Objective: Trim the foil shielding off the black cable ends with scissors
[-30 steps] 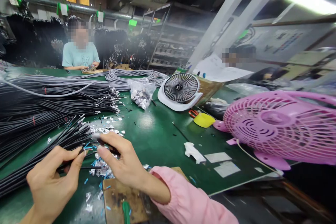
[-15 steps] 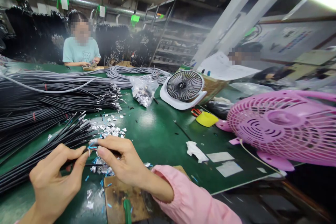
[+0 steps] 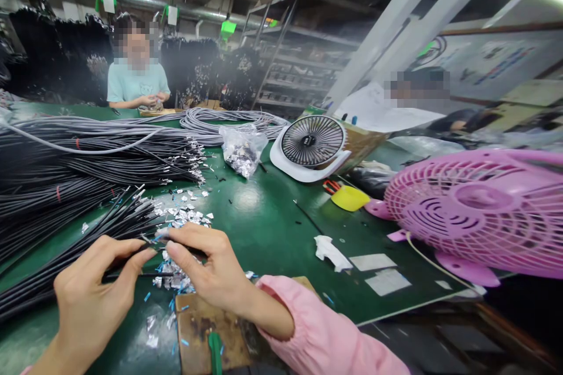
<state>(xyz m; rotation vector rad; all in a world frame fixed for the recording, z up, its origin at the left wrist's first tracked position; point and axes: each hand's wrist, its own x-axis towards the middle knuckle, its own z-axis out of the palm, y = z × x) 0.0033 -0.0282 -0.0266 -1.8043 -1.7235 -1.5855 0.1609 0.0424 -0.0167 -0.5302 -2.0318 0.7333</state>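
My left hand [image 3: 99,287] pinches a black cable near its stripped end, thumb and forefinger together. Facing it, my right hand [image 3: 211,266] has its thumb and forefinger closed around the thin wires at that end; the fingertips hide most of them. Beneath the hands lie foil scraps [image 3: 187,217] and short blue wire bits. A bundle of black cables [image 3: 118,228] with stripped tips reaches in from the left. Below my right hand sits a worn wooden board [image 3: 237,343] with a green-handled tool [image 3: 214,353] on it.
Grey cable coils [image 3: 229,123], a plastic bag of parts [image 3: 243,151] and a white fan [image 3: 312,140] stand farther back. At the right are a pink fan [image 3: 475,211], a yellow object [image 3: 349,198] and paper pieces [image 3: 387,282]. A person [image 3: 138,82] sits across the table.
My left fingertips have shifted slightly right and the coloured wires between my hands show less. The view has moved slightly.
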